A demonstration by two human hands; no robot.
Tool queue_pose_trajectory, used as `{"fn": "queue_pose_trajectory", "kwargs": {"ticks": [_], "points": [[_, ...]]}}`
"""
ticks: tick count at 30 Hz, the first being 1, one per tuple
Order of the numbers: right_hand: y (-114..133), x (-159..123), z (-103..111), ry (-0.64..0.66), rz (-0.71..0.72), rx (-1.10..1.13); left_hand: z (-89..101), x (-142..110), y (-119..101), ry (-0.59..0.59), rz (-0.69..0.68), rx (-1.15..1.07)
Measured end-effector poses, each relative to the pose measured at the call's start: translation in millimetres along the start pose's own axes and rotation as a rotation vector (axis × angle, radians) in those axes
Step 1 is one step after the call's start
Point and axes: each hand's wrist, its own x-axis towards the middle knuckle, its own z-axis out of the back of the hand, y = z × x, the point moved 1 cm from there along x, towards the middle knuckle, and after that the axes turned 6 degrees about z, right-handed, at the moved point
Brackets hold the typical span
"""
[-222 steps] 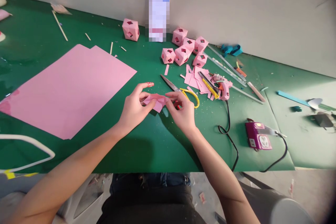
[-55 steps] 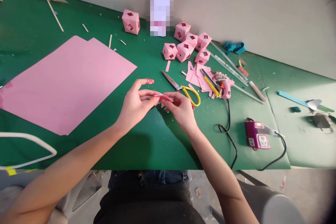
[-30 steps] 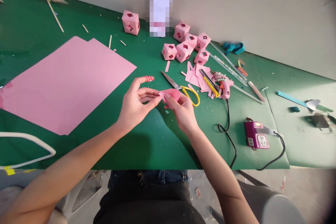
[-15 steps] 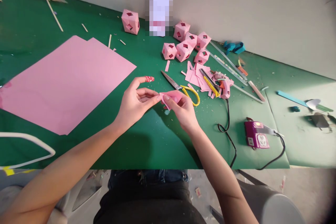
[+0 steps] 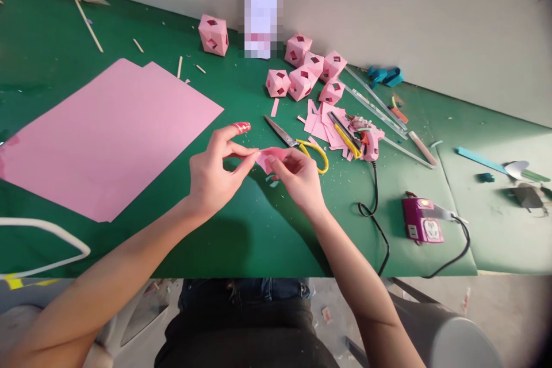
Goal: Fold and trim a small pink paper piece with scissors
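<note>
Between my two hands is a small piece of folded pink paper (image 5: 273, 155), held above the green table. My left hand (image 5: 219, 172) pinches its left corner between thumb and finger; one finger of this hand, wrapped in a red patterned covering, sticks out away from the paper. My right hand (image 5: 297, 175) grips the paper's right part, with the thumb on top and the other fingers partly hidden behind. Just beyond my right hand lie scissors with yellow handles (image 5: 317, 155), their blades pointing to the upper left.
Large pink sheets (image 5: 116, 144) cover the table's left side. Several pink paper polyhedra (image 5: 277, 83) stand near the wall. Right of the scissors are pink paper scraps (image 5: 321, 123), a yellow utility knife (image 5: 347, 138) and a pink glue gun (image 5: 371, 144), whose cord trails near a purple power socket (image 5: 422, 221).
My left hand has shifted slightly left and turned, still pinching the paper's corner. The folded paper has moved a little left and tilted with it.
</note>
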Motion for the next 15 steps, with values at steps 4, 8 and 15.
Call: {"fn": "queue_pose_trajectory", "kwargs": {"ticks": [4, 8, 15], "points": [[-1.6, 0.5, 0.8, -0.029, -0.001, -0.022, -1.8, -1.7, -1.8, -0.013, -0.132, 0.062], [-3.3, -0.2, 2.9, 0.0, -0.038, -0.056, -3.4, -1.4, 0.8, -0.059, -0.196, 0.111], [2.7, -2.3, 5.6, 0.021, 0.206, -0.261, -2.3, 1.3, 3.0, -0.036, -0.127, 0.044]]}}
